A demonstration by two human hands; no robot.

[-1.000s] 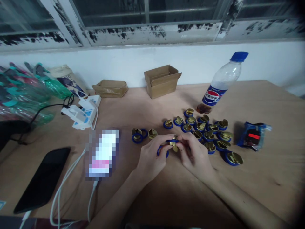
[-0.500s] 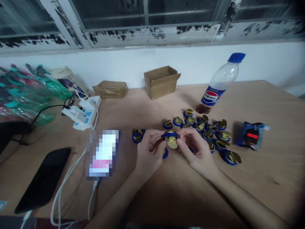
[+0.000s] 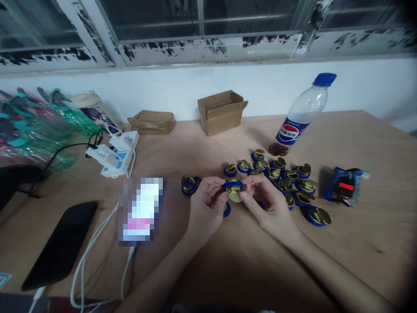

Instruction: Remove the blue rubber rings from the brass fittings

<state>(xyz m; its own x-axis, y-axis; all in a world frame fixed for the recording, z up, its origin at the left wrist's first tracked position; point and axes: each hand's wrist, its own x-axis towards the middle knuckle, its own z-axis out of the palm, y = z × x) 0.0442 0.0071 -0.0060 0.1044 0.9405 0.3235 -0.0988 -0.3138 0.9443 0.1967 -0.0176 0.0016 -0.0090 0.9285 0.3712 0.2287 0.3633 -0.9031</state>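
Observation:
Between my two hands is a round brass-coloured metal piece with a blue ring (image 3: 234,194), raised a little off the table. The fingertips of my left hand (image 3: 208,206) pinch its left side. On the right edge, the thumb and fingers of my right hand (image 3: 269,204) grip it. Several like pieces, such as a brass piece with a blue ring (image 3: 319,215), stand on the table to the right. A loose blue ring (image 3: 227,210) lies partly hidden by my left hand. Left of that hand rests another brass piece with blue rings (image 3: 188,187).
A cola bottle (image 3: 293,117) and a blue packet (image 3: 347,186) stand at right. Two cardboard boxes, one an open box (image 3: 221,114), are along the wall. On the left lie a lit phone (image 3: 143,208), a black phone (image 3: 61,243), a power strip (image 3: 120,154) and white cables.
Both hands keep hold of the brass piece, whose lower disc appears tilted slightly more. The whole view has shifted a few pixels; nothing on the table has moved.

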